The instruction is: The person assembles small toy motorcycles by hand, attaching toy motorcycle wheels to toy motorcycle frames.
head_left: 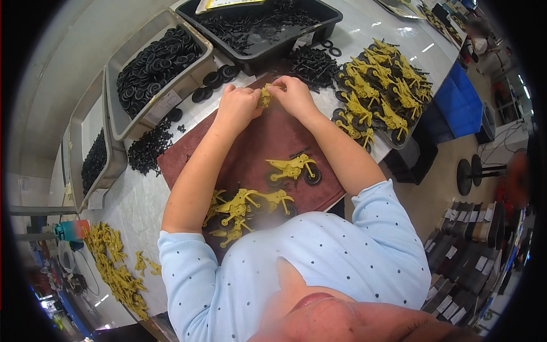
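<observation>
My left hand (240,107) is closed around a yellow plastic toy motorcycle body (265,96), held over the far edge of a dark red mat (199,149). My right hand (295,96) meets it from the right, thumb and fingers pinched at the body's edge. Whatever small piece those fingertips may hold is hidden. Between my forearms, a yellow toy motorcycle with black wheels (293,167) lies on the mat. Several more yellow bodies (242,205) lie close to my chest, partly blurred.
Beyond my hands stand a black tub of small black parts (336,17) and a grey bin of black wheels (117,121). Another grey bin (117,157) is at left. Wheeled yellow toys (382,85) are piled right, loose yellow bodies (111,259) near left. Black pieces (313,65) lie by the tub.
</observation>
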`<action>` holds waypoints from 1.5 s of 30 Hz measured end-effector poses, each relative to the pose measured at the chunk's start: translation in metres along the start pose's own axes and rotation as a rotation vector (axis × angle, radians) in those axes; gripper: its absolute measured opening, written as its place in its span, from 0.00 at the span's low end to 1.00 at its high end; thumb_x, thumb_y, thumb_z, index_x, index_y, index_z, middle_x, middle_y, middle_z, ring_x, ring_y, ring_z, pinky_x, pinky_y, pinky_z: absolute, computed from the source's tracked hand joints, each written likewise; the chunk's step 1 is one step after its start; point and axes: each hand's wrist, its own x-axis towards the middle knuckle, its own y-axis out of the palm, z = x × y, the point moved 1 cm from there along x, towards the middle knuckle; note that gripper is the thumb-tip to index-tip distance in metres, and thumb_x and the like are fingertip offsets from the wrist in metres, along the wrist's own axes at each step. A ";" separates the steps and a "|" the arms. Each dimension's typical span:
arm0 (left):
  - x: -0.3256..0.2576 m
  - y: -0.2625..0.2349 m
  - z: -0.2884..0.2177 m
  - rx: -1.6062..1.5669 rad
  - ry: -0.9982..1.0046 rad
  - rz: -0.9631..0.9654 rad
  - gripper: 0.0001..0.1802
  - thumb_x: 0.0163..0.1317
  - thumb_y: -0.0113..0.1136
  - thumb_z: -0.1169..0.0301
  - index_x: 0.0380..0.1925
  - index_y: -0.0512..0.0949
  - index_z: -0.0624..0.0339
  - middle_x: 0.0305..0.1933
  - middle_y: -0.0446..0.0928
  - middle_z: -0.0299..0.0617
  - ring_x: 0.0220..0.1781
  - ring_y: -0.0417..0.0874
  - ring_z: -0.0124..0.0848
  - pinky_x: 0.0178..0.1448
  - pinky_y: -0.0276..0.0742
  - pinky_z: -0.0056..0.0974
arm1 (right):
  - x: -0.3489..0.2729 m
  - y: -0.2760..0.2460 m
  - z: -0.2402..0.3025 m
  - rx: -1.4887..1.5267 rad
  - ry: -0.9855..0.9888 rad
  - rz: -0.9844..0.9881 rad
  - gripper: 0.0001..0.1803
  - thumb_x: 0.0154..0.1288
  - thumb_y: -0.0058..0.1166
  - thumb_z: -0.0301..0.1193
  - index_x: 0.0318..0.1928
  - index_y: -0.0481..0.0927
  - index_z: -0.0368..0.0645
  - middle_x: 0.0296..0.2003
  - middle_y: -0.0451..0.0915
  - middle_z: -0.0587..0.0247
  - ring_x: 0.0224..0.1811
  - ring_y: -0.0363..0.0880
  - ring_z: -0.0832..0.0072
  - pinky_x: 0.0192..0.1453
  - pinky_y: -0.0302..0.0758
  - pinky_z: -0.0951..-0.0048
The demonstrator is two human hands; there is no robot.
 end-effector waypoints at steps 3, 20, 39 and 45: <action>-0.002 0.009 0.002 -0.010 0.057 -0.140 0.09 0.48 0.66 0.66 0.27 0.79 0.55 0.24 0.79 0.37 0.34 0.82 0.36 0.45 0.68 0.41 | -0.002 0.002 -0.005 -0.085 -0.025 0.008 0.19 0.57 0.65 0.40 0.39 0.83 0.36 0.38 0.82 0.47 0.42 0.81 0.55 0.49 0.77 0.61; -0.006 0.025 0.006 -0.236 0.060 -0.105 0.12 0.54 0.62 0.73 0.39 0.80 0.64 0.36 0.81 0.44 0.41 0.82 0.43 0.48 0.76 0.43 | -0.007 0.007 -0.010 -0.091 -0.009 0.013 0.17 0.55 0.66 0.36 0.42 0.81 0.39 0.41 0.80 0.47 0.47 0.79 0.55 0.52 0.75 0.61; -0.030 -0.004 -0.007 -0.271 -0.009 -0.041 0.21 0.51 0.66 0.75 0.48 0.79 0.66 0.45 0.80 0.49 0.47 0.80 0.48 0.53 0.76 0.44 | -0.023 -0.008 0.012 -0.095 -0.292 0.258 0.19 0.55 0.66 0.32 0.49 0.82 0.42 0.42 0.82 0.52 0.48 0.79 0.58 0.53 0.75 0.63; -0.090 -0.015 -0.023 -0.350 -0.236 -0.034 0.22 0.46 0.70 0.75 0.46 0.82 0.62 0.47 0.82 0.46 0.49 0.81 0.45 0.54 0.77 0.42 | -0.058 0.014 0.035 -0.253 -0.287 0.439 0.17 0.58 0.63 0.34 0.49 0.80 0.48 0.46 0.80 0.56 0.54 0.75 0.57 0.59 0.70 0.60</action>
